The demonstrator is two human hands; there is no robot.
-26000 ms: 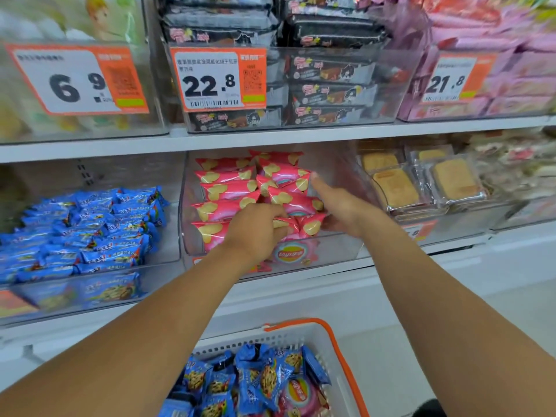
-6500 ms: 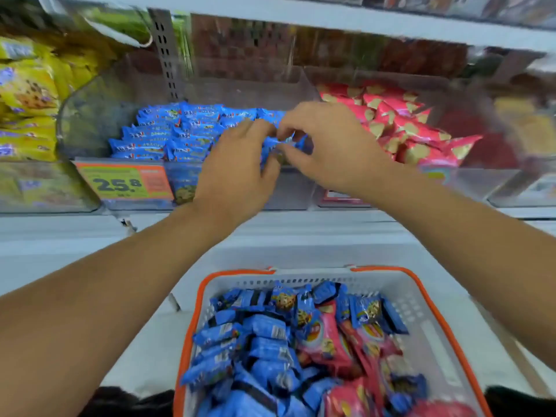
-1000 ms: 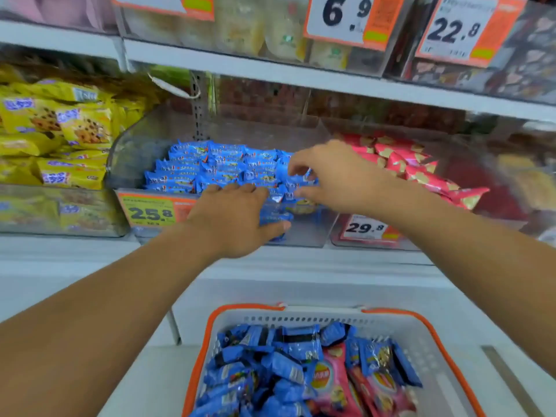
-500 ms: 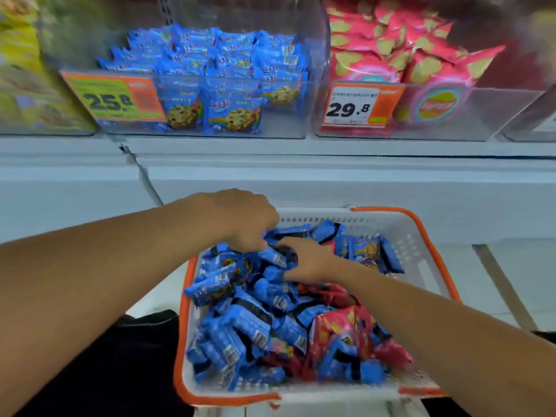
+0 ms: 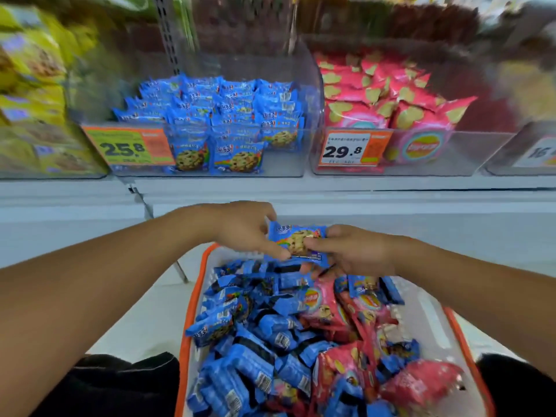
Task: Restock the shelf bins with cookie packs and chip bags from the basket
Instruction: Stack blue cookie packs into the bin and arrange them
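Blue cookie packs (image 5: 296, 243) show rainbow stripes, chip bags (image 5: 323, 307) are pink, the basket (image 5: 192, 299) white with orange rim.

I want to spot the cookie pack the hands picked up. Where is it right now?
The cookie pack is in the middle of the head view, pinched between the left hand and right hand, just above the far end of the basket, below the shelf bins.

Yellow packs (image 5: 33, 94), orange price tags (image 5: 352, 149)

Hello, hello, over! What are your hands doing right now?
Left hand and right hand both pinching one blue cookie pack above the basket. Blue cookie bin ahead. Nothing in the way.
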